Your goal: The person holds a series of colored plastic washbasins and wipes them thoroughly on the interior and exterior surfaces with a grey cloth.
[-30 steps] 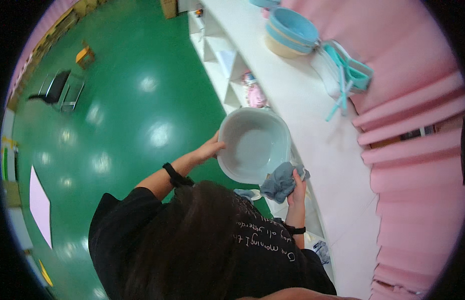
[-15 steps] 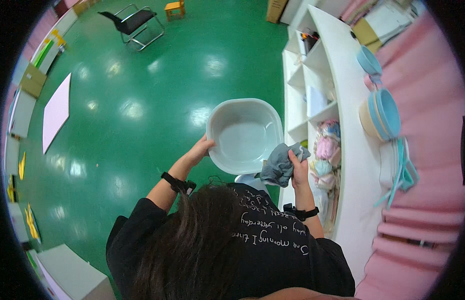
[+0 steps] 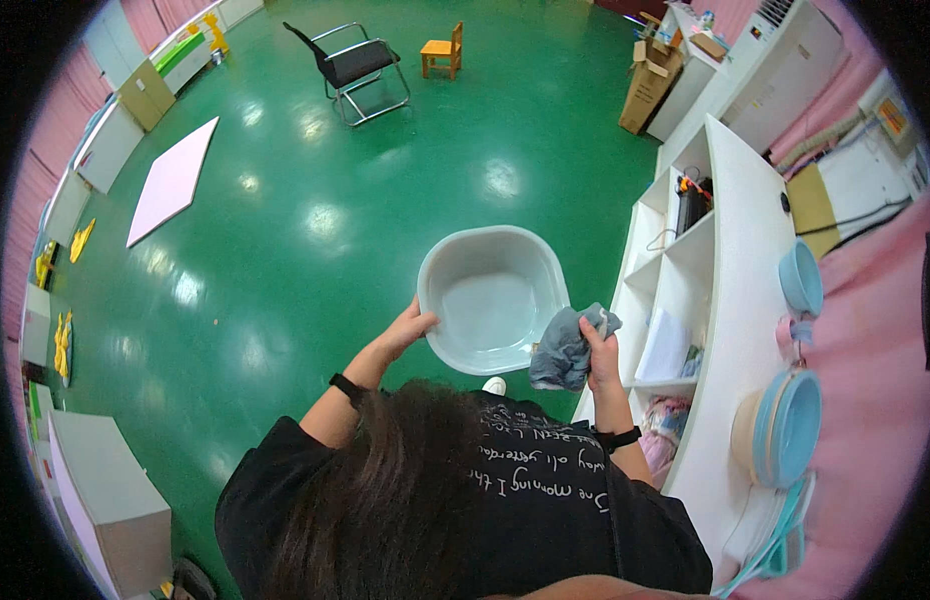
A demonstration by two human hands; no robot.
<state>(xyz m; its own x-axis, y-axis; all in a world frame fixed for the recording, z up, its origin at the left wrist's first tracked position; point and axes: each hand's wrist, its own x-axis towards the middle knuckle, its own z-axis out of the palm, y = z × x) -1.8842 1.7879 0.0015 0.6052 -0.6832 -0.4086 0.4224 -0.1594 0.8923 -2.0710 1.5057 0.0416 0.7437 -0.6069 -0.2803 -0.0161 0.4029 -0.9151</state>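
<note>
Head view: the left hand [image 3: 412,325] pinched the left rim of a pale basin [image 3: 490,300], held above the green floor [image 3: 315,290]; the right hand [image 3: 601,355] clutched a grey-blue cloth [image 3: 562,350] overlapping the basin's lower-right edge, its fingers mostly hidden. Rightward stood a white shelf [image 3: 747,260] bearing nested buckets [image 3: 795,428]; farther off, a black chair [image 3: 360,65].

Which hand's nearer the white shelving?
Right: the right hand, holding the bluish-gray cloth, is beside the white shelving; the left hand is farther off, gripping the basin.
</note>
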